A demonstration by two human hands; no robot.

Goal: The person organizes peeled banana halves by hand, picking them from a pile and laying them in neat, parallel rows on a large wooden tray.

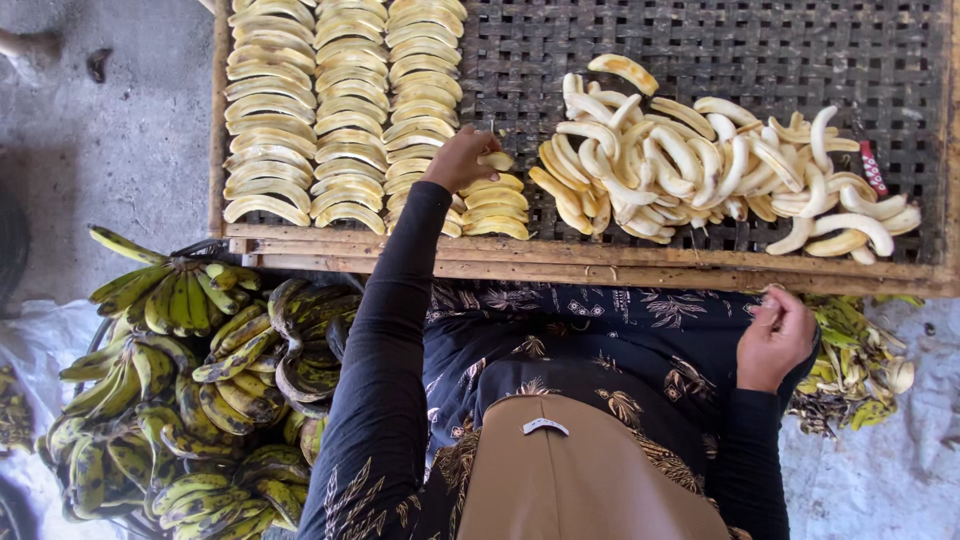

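Peeled banana (pixel 497 160) sits pinched in the left hand (pixel 460 160) grip over the woven tray (pixel 700 50), beside neat rows there; right hand (pixel 775 338), near the tray's wooden edge, is loosely clenched.

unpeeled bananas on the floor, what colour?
Green with black blotches, some yellowing: the unpeeled bananas, seen in the head view.

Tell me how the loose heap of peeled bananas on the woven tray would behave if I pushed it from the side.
The peeled bananas look soft and moist, so they would probably bruise or snap rather than slide cleanly. Piled loosely and curved, they would likely tumble apart. The woven tray looks rough, so it may well grip them.
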